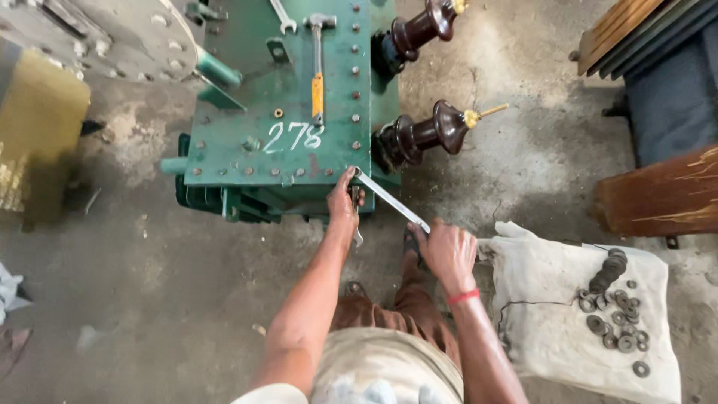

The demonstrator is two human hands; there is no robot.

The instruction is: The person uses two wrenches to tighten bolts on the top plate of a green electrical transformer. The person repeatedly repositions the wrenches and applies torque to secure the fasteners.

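A green metal transformer tank point(254, 97) with a bolted lid stands on the concrete floor in front of me. My left hand point(343, 200) rests at the lid's near right corner, fingers around a small spanner point(357, 224) that hangs below the edge. My right hand point(449, 251) grips the near end of a long silver wrench point(390, 200). The wrench's far end sits on a bolt at that same corner. Two dark brown porcelain insulators point(419, 135) stick out of the tank's right side.
A hammer with a yellow grip point(318, 67) and a spanner point(283, 16) lie on the lid. A dirty white cloth point(553, 299) at my right carries several dark washers point(615, 314). Wooden pieces point(658, 198) lie at the right, a grey bolted cover point(112, 34) at top left.
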